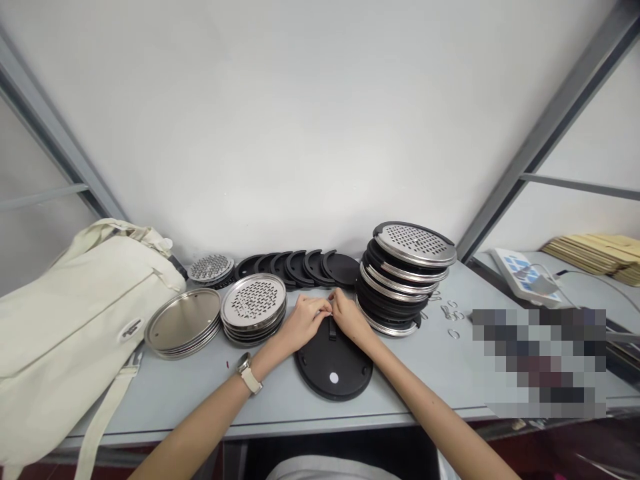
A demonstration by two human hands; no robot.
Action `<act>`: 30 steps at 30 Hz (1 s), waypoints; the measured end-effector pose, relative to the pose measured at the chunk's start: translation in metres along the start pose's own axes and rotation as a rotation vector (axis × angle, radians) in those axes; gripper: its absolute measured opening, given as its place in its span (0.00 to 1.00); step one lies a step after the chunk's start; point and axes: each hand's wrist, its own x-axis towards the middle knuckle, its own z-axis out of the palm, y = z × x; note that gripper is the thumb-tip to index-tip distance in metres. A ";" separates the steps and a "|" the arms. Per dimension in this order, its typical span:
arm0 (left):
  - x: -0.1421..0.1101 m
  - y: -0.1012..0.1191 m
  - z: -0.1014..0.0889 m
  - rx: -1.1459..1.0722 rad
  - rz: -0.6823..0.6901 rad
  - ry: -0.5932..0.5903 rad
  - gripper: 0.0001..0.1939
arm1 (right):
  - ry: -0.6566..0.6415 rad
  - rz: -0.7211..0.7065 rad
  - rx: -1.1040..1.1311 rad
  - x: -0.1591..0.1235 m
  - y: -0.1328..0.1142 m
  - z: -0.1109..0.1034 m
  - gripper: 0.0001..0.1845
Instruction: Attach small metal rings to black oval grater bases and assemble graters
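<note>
A round black disc (320, 367) lies on the table in front of me, with a white dot near its closer edge and a raised black tab (332, 328) toward the far side. My left hand (309, 319) and my right hand (346, 313) meet above that far part. Both sets of fingertips are pinched together around something too small to make out. Just right of my right hand stands a tall stack of black discs and metal grater plates (415, 241). Left of my left hand is a shorter pile of perforated metal plates (254, 300).
Plain metal discs (185, 319) are piled at left, beside a cream bag (90, 293). Black discs (345, 269) overlap in a row along the wall, next to a small grater plate (210, 268). Loose metal rings (453, 334) lie right of the tall stack. Yellow cardboard (595, 253) sits far right.
</note>
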 end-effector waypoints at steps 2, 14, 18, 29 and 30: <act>0.000 0.000 0.000 0.001 0.002 0.000 0.07 | -0.011 0.006 0.011 -0.001 -0.001 -0.002 0.13; 0.002 -0.001 0.002 -0.001 0.017 0.005 0.08 | -0.050 -0.012 0.067 0.000 0.003 -0.003 0.15; 0.002 0.001 0.001 -0.003 0.011 0.001 0.07 | -0.048 -0.019 0.074 0.000 0.004 -0.002 0.15; 0.001 0.003 -0.002 0.006 -0.009 -0.002 0.07 | -0.040 -0.021 0.090 0.000 0.005 -0.002 0.15; 0.001 0.004 -0.002 0.005 -0.006 -0.003 0.07 | -0.040 -0.021 0.091 0.000 0.005 -0.001 0.15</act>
